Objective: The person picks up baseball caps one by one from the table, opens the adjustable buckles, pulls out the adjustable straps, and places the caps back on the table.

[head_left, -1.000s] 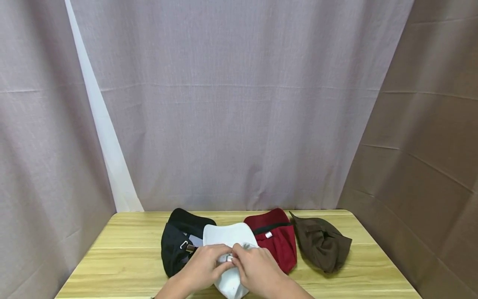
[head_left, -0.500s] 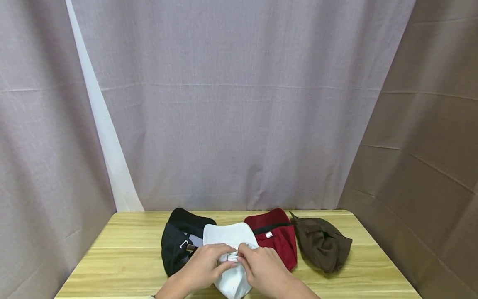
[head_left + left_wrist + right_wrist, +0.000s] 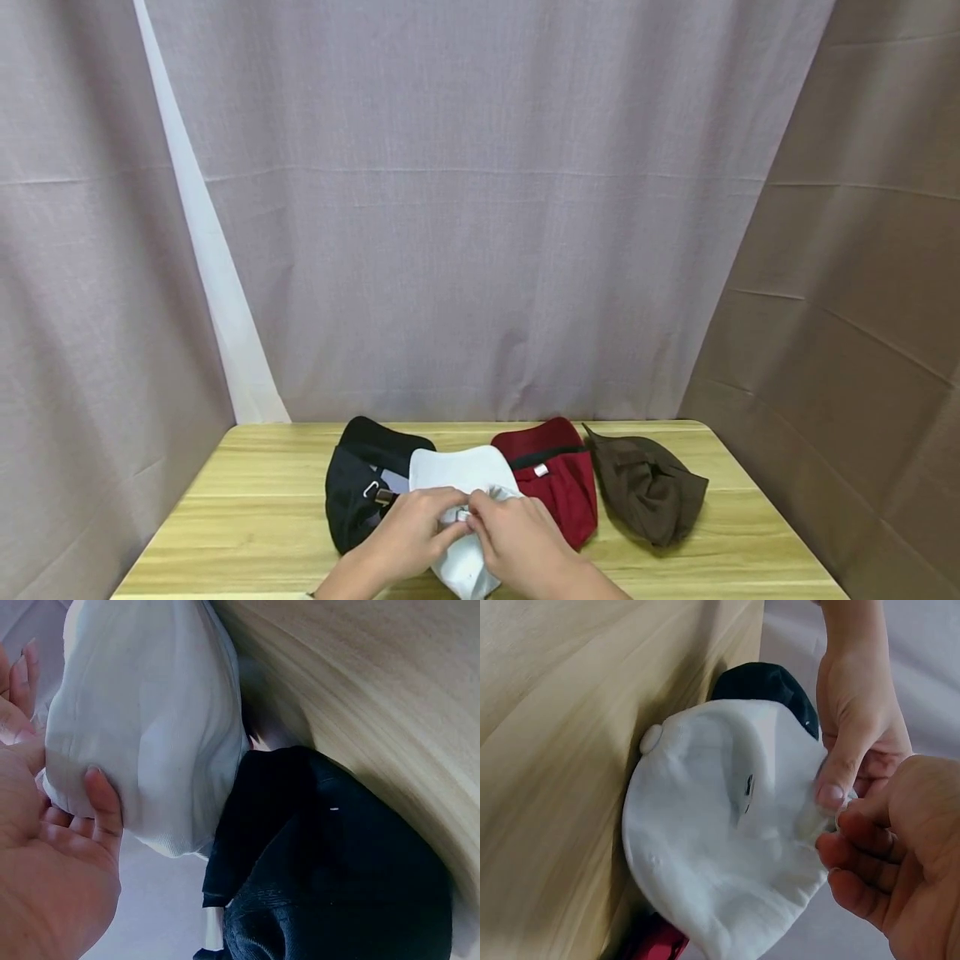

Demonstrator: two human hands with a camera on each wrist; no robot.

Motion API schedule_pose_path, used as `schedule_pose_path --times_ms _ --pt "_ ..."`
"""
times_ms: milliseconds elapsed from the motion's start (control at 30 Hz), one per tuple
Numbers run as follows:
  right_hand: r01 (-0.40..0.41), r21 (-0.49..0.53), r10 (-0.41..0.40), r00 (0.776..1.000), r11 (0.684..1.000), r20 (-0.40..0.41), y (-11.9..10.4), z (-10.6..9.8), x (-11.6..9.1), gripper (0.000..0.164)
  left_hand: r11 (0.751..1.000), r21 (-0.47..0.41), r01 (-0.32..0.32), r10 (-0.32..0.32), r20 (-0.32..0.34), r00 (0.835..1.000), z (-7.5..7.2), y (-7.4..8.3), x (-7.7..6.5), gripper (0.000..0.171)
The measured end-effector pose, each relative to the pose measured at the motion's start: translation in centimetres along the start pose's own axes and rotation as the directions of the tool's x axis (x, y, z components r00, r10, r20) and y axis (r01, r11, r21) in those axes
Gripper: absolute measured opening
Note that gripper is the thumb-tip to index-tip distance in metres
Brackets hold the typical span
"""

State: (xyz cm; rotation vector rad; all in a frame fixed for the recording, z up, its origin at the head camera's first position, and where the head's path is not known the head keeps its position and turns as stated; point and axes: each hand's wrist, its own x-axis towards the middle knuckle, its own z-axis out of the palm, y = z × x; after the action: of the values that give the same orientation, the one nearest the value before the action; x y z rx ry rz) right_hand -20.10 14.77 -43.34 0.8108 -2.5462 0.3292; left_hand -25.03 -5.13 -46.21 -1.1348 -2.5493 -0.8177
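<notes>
A white cap [image 3: 461,468] lies in the middle of the table, brim toward the back. Both hands are at its rear opening: my left hand [image 3: 408,533] pinches the edge from the left, my right hand [image 3: 525,537] from the right, with their fingertips meeting at a small white strap or band. In the right wrist view the cap's crown [image 3: 705,825] shows a small dark mark and a button on top. The left thumb [image 3: 844,769] presses on the cap's edge there. What exactly lies between the fingertips is partly hidden by the fingers.
A black cap [image 3: 348,492] with a metal buckle [image 3: 384,497] lies left of the white one, partly beneath my left hand. To the right lie a dark red cap [image 3: 566,496] and a crumpled brown hat [image 3: 648,492]. Grey curtains [image 3: 480,208] hang behind the wooden table [image 3: 247,517].
Half a second ago my right hand sat slightly farther right, showing more of the white strap between the fingertips. It has come back left, close against the left fingers. The caps stay put.
</notes>
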Motion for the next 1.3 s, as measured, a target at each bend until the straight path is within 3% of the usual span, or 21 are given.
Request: schedule_pose_path --times_ms 267,400,767,967,1300 --pt "0.009 -0.107 -0.011 1.0 0.994 -0.018 -0.7 0.2 0.5 0.016 1.0 0.008 -0.004 0.004 -0.019 1.0 0.4 -0.1 0.0 0.011" --pt "0.004 -0.109 -0.004 1.0 0.994 -0.003 -0.7 0.2 0.5 0.015 1.0 0.0 -0.001 0.001 -0.022 1.0 0.5 -0.1 0.1 0.01" --pt "-0.002 -0.03 0.003 1.0 1.0 0.027 0.1 0.1 0.4 0.015 1.0 -0.016 -0.009 0.009 -0.011 1.0 0.5 -0.1 0.0 0.016" --pt "-0.037 0.024 0.036 0.998 0.999 0.048 0.9 -0.3 -0.4 0.014 0.999 -0.038 0.007 -0.006 0.031 1.0 0.7 -0.1 0.1 0.027" --pt "-0.01 0.035 0.01 1.0 0.999 0.018 1.7 -0.1 -0.7 0.017 1.0 -0.019 0.024 -0.023 0.036 0.999 0.3 -0.2 -0.1 0.031"
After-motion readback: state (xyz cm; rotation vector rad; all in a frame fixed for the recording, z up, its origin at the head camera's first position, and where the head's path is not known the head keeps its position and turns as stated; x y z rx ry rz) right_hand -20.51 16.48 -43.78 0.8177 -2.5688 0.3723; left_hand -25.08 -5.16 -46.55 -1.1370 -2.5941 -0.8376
